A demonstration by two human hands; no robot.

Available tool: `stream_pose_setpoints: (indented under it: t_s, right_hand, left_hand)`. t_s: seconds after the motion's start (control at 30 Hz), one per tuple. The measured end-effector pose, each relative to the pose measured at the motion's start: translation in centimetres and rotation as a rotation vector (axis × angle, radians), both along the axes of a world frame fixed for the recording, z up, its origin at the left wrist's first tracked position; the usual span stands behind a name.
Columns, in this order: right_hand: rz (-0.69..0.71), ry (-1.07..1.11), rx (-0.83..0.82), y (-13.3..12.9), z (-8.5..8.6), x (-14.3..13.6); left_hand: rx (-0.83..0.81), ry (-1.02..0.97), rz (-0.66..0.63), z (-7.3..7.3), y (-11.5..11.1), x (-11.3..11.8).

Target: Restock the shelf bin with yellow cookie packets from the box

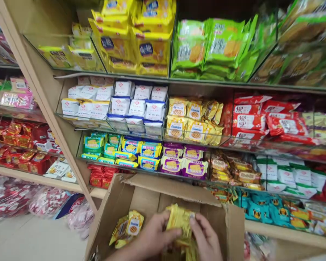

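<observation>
Over an open cardboard box (136,201), my left hand (153,233) and my right hand (205,235) grip a yellow cookie packet (180,223) from both sides. It is slightly blurred, and whether more than one packet is stacked there I cannot tell. Below my hands, more yellow packets (191,252) show partly at the bottom edge. To the left inside the box lie a few cookie packets (133,223) of the same kind. Matching white-and-yellow cookie packets (197,125) fill a compartment on the shelf ahead.
Glass-fronted shelves hold yellow bags (146,47), green bags (222,43), white packets (145,108), red packets (247,121) and purple packets (183,165). A wooden upright (43,94) divides the shelving at left. Plastic-wrapped bundles (49,199) lie on the tiled floor (29,235).
</observation>
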State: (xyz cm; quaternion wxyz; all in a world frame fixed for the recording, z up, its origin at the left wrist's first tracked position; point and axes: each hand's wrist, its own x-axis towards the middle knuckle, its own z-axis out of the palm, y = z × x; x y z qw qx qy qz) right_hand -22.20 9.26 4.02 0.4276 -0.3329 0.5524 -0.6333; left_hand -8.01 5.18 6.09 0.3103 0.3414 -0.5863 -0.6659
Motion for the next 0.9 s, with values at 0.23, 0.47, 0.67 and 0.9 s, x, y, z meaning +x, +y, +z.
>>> stream_pose_setpoints:
  t_s: [0.23,0.47,0.67,0.9]
  right_hand:
    - [-0.020,-0.363,-0.044,-0.8,3.4,-1.4]
    - [-0.055,-0.261,-0.218,-0.4,3.9,-0.7]
    - [0.122,0.622,-0.727,0.9,2.5,-1.9]
    - [0.040,0.155,-0.269,1.5,1.5,-0.8]
  left_hand:
    - [0.074,0.086,0.057,2.9,-0.6,-1.3]
    - [0.215,0.222,0.285,3.5,0.0,-1.8]
    - [0.605,0.524,0.205,5.8,-0.5,-1.3]
    - [0.430,0.584,0.243,6.3,-1.2,-0.7]
